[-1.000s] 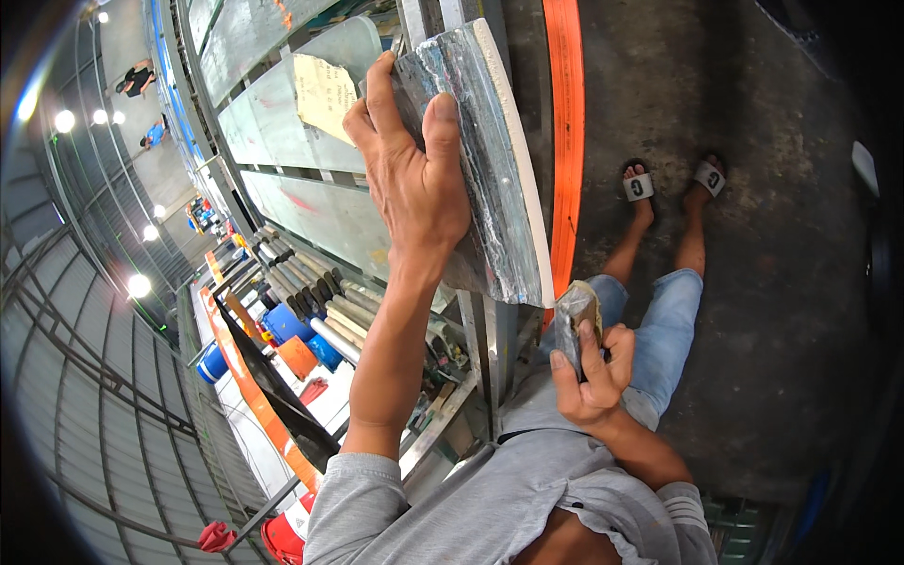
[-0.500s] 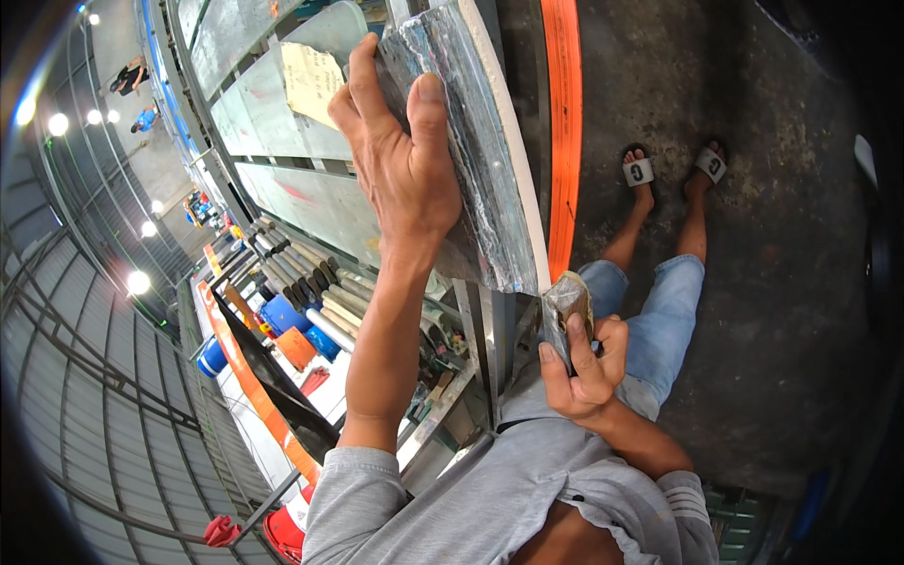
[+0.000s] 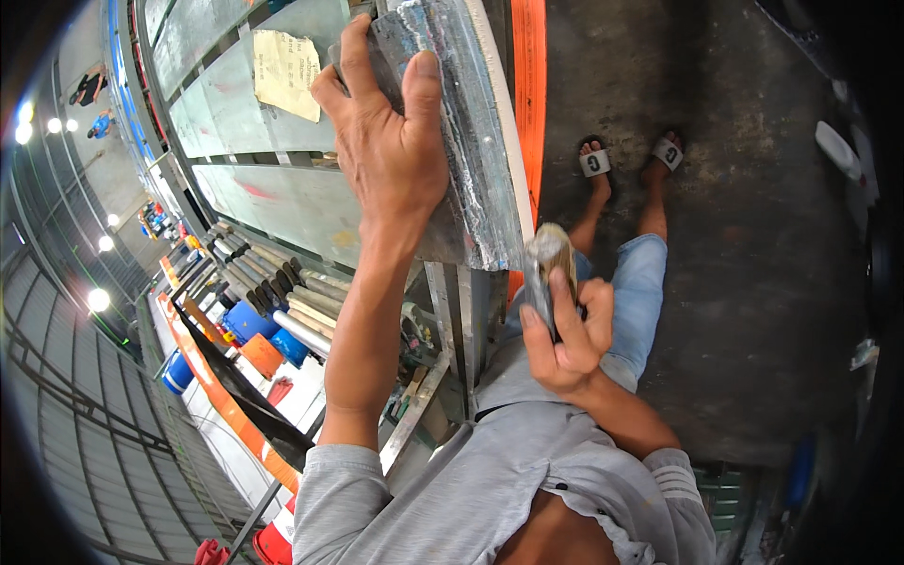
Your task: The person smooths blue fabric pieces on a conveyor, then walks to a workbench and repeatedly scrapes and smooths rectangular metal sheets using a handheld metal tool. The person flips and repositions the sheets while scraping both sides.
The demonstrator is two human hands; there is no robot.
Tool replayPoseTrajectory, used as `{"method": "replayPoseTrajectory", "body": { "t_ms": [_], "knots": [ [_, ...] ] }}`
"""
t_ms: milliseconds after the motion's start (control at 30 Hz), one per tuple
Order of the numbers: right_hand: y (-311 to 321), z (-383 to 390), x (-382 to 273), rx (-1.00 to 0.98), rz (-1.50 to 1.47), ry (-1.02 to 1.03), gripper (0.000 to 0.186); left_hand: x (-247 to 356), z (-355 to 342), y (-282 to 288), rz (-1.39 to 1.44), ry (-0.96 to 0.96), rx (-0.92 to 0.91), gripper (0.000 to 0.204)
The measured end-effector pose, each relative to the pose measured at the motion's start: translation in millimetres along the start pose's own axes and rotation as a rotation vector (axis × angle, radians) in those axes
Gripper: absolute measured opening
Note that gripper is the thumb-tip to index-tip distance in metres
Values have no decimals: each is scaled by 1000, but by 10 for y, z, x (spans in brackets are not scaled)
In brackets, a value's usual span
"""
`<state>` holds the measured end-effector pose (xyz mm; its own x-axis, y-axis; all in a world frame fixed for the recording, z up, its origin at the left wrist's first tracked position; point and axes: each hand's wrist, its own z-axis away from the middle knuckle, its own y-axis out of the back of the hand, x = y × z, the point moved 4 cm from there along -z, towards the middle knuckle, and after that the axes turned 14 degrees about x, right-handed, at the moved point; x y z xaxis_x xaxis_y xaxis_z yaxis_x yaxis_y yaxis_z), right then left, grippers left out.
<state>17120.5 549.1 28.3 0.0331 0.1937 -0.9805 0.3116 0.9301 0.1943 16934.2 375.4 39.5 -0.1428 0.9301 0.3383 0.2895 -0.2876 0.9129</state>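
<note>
- Our left hand (image 3: 391,155) lies spread on the broad face of the stacked metal sheets (image 3: 476,141), fingers hooked over their upper edge and thumb laid along the face. We judge that this open, flat grip steadies the stack against tipping rather than lifting it.
- The stacked metal sheets stand on edge, upright and leaning slightly, their pale edge turned toward the orange strap (image 3: 529,85), which runs just beside them.
- Our right hand (image 3: 565,334) is closed around a short grey cylindrical piece (image 3: 544,264), thumb pressed along its side. The piece sits just below the lower corner of the sheets; we cannot tell whether it touches them. We judge it is held close so that it can be applied at that corner.
- Left of the sheets, a storage rack (image 3: 282,198) holds flat panels, one bearing a yellowed paper label (image 3: 287,71).
- Below the sheets, on the rack side, metal bars (image 3: 273,282) lie bundled near blue drums (image 3: 247,320).
- Right of the sheets, the concrete floor (image 3: 753,235) carries our sandalled feet (image 3: 629,160).
</note>
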Motion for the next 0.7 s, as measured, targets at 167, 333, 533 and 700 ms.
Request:
{"method": "replayPoseTrajectory", "body": {
  "t_ms": [167, 333, 533, 700],
  "knots": [
    [-495, -1156, -96, 163, 126, 76, 52, 175, -14, 35, -11, 54, -22, 60],
    [-608, -1353, -160, 181, 202, 175, 53, 123, -20, 60, -67, 47, -18, 66],
    [-290, -536, -173, 68, 227, 164, 58, 103, 32, 103, -35, 163, -97, 67],
    [-924, -2239, -99, 262, 268, 365, 48, 164, -53, 92, -41, 91, -101, 68]
  ]
}}
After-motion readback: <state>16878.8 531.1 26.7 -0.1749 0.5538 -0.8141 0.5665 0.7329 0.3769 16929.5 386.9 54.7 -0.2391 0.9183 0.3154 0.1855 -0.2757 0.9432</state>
